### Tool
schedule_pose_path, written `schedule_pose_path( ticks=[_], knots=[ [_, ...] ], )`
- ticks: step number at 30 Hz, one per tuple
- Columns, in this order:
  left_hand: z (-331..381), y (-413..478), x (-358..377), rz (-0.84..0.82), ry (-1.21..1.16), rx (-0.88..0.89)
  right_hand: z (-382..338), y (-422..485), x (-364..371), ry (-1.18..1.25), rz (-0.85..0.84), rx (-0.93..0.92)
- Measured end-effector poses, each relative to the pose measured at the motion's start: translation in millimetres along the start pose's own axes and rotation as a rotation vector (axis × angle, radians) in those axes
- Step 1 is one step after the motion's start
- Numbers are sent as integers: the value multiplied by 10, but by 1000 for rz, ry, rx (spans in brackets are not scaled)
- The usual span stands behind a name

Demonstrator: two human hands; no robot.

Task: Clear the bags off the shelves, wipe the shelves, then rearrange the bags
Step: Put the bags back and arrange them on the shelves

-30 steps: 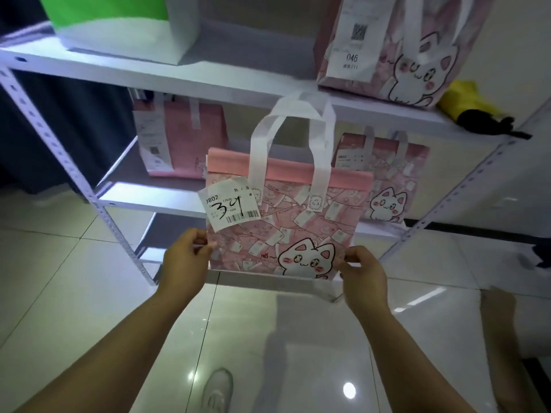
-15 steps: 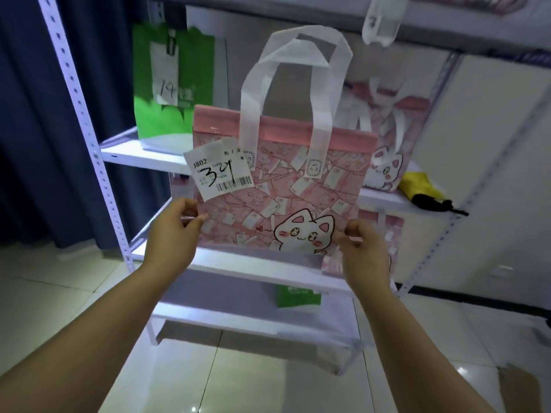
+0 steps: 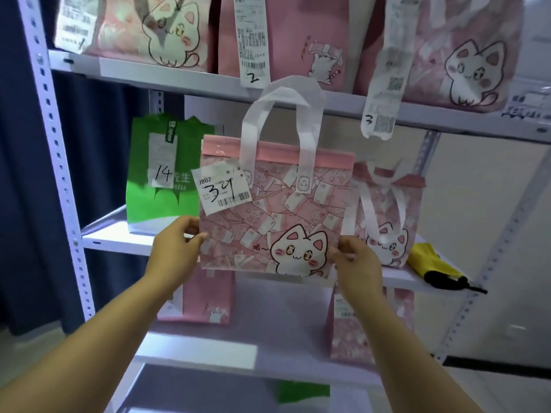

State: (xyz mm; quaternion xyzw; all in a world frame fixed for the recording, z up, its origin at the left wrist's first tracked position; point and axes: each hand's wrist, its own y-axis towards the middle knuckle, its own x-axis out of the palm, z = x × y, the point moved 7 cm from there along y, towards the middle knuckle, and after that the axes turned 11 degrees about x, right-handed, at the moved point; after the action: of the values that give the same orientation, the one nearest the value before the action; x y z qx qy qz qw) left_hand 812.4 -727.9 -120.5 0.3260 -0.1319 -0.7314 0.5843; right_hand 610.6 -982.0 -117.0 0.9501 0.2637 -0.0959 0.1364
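**A:** Where is the pink cat bag right now?

**B:** It is upright in the air, in front of the middle shelf. It faces the gap between the green bag at nine o'clock and a second pink bag at three o'clock. The left grip is clamped on its lower left edge. The right grip pinches the lower right corner.

**A:** So what could go wrong?

**B:** I see three risks. The white handles stand tall at twelve o'clock, close under the upper shelf, and a receipt strip dangles at one o'clock. Pushing the bag in too high could catch either one.

**A:** And the hold itself?

**B:** Only the bottom corners are held, and the cloth looks soft. I think the top could fold forward if one pinch loosens.

**A:** What about the neighbours?

**B:** The gap looks snug. The paper label at ten o'clock could crease against the green bag. On the other side, a shove at three o'clock might push the second pink bag into the yellow umbrella. That lies at four o'clock near the shelf's edge and could slide off.
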Motion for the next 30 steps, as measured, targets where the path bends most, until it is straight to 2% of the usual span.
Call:
schedule_pose_path(
  ticks=[10,21,30],
  knots=[
    [-415,499,311,-82,97,24,239,496,436,-141,68,84],
    [-628,798,365,14,84,37,220,800,751,-64,126,67],
    [-621,800,546,-37,204,129,289,895,860,-75,104,51]
  ],
)
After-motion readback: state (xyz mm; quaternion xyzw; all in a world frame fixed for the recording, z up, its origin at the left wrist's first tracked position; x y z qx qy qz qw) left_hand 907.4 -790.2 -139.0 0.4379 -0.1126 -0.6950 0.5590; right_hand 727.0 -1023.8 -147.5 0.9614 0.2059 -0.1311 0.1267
